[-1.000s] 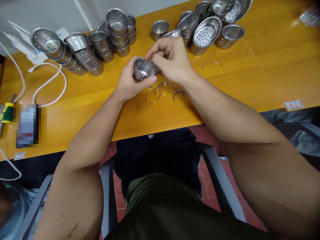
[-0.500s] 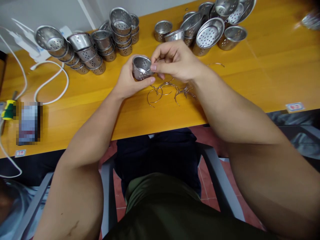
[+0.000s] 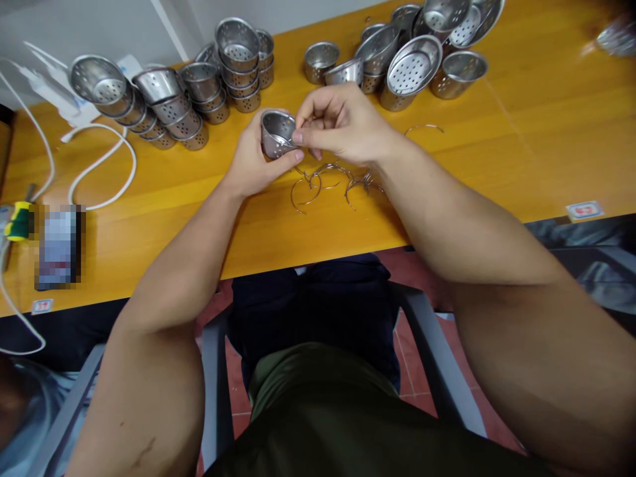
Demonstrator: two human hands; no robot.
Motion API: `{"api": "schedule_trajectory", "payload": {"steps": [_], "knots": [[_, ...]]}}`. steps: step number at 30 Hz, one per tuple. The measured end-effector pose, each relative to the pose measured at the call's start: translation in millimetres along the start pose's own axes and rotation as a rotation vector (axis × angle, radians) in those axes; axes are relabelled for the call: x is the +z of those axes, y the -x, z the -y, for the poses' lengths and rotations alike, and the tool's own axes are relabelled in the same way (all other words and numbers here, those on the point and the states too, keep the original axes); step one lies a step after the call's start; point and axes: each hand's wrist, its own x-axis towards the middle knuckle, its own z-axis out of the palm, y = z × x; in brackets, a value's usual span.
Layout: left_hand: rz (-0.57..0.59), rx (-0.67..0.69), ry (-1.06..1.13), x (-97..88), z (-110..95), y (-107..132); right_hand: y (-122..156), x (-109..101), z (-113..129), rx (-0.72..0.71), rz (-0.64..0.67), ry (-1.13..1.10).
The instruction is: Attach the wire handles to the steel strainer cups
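Observation:
My left hand (image 3: 258,156) is wrapped round a small perforated metal cup (image 3: 272,147), which is tilted with its mouth up and toward me. The thumb lies along the cup's near side. At the cup's right rim, my right hand (image 3: 338,126) has thumb and forefinger pinched together. A thin wire seems to be between those fingertips, reaching into the cup, though most of it is hidden. Below both hands, several loose curved wires (image 3: 318,189) lie in a tangle on the wooden table (image 3: 298,238). One more curved wire (image 3: 424,126) rests beyond my right wrist.
Stacks of perforated cups (image 3: 186,122) stand at the back left. More cups (image 3: 412,69) are piled loosely at the back right. A white cable (image 3: 134,169), a phone (image 3: 58,245) and a yellow-green handled tool (image 3: 18,220) lie on the left.
Both hands and the cup show only a very slight shift to the left, along with the whole view. The grip of each hand looks the same.

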Motion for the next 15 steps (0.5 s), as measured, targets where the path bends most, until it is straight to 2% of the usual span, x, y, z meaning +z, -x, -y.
{"api": "schedule_trajectory", "payload": {"steps": [3,8,11,15], "knots": [[-0.004,-0.014,-0.027,-0.9,-2.9,0.5,1.1,-0.8,0.4,0.044,-0.021,0.028],[0.016,0.012,-0.025,-2.3,-0.7,1.5,1.3,-1.1,-1.5,-0.004,0.03,0.018],[-0.015,0.033,0.004,1.9,2.9,1.4,0.5,-0.1,-2.2,-0.025,0.029,0.041],[-0.099,0.019,-0.021,7.2,2.5,-1.1,1.4,0.3,0.2,-0.096,-0.081,0.14]]}}
